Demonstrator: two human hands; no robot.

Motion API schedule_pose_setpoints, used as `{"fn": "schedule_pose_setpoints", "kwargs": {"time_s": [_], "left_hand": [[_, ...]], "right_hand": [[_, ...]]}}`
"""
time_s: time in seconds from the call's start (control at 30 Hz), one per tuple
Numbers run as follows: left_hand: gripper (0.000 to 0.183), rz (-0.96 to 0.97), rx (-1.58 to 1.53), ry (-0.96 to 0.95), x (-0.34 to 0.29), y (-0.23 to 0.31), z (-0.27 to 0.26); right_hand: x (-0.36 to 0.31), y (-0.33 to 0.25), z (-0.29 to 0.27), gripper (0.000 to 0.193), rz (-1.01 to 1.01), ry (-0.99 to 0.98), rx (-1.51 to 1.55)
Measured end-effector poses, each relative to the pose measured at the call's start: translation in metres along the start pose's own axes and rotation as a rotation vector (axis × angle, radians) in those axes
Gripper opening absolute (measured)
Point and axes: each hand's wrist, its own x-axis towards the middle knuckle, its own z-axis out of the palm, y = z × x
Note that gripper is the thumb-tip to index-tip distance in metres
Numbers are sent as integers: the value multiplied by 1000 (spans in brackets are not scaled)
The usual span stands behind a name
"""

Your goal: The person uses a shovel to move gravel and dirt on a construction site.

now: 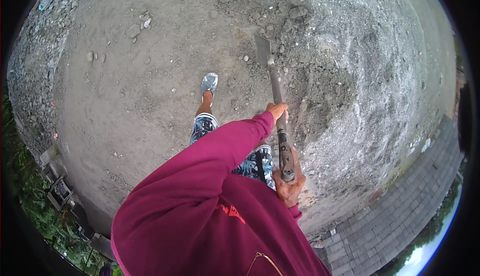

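A shovel (275, 83) with a worn, dark-marked shaft slants away from me, its flat metal blade (263, 51) at the far end. Around the middle of the shaft, the fingers of my left hand (276, 111) are closed. My right hand (291, 185) grips the shaft's near end, close to my body. The blade is low over the ground beside a heap of loose grey soil (325, 88); whether it touches the ground I cannot tell. No soil load shows on the blade.
Pale gravelly material (370, 76) spreads to the right of the loose soil. Grey paving blocks (400, 196) lie at the lower right. A bank of stones (37, 51) runs along the left edge, with plants (35, 201) below. My shoe (210, 82) rests on packed dirt.
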Motion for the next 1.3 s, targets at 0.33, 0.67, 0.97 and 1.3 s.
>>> {"fn": "schedule_pose_setpoints", "kwargs": {"time_s": [0.33, 0.67, 0.97, 1.3], "left_hand": [[20, 124, 154, 158, 6, 144, -145], [19, -104, 30, -155, -46, 152, -93], [24, 47, 686, -74, -15, 151, -174], [28, 189, 195, 83, -48, 276, -152]], "right_hand": [[43, -122, 122, 75, 187, 65, 564], [27, -169, 153, 78, 136, 9, -30], [26, -182, 212, 81, 192, 141, 392], [78, -171, 180, 81, -238, -20, -18]]}}
